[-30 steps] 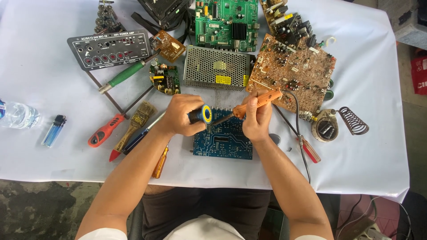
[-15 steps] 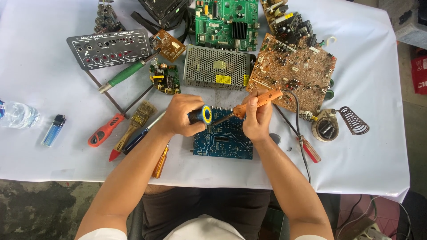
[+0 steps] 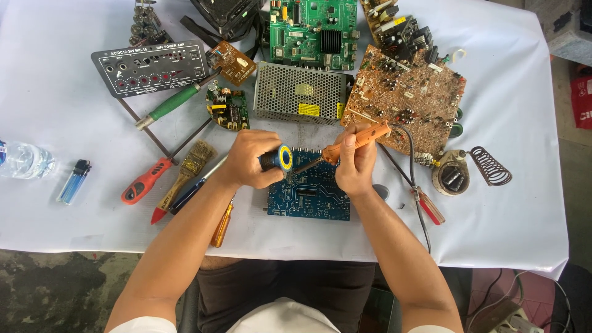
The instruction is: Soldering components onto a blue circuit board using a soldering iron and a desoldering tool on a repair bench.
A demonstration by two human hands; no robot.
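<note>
My left hand (image 3: 251, 160) grips a dark tool with a blue-and-yellow round end (image 3: 279, 158), held over the top left of a blue circuit board (image 3: 308, 196). My right hand (image 3: 356, 165) holds an orange soldering iron (image 3: 355, 142) like a pen. Its metal tip points down-left and meets the blue-and-yellow tool just above the board. The iron's black cord (image 3: 414, 179) runs off to the right and down toward the table edge.
On the white cloth (image 3: 512, 203) lie a metal mesh box (image 3: 300, 94), a brown circuit board (image 3: 404, 100), a green board (image 3: 313, 31), a black control panel (image 3: 151, 66), screwdrivers (image 3: 143, 182), a brush (image 3: 188, 169), a coil iron stand (image 3: 490, 165), a lighter (image 3: 73, 182) and a water bottle (image 3: 21, 160).
</note>
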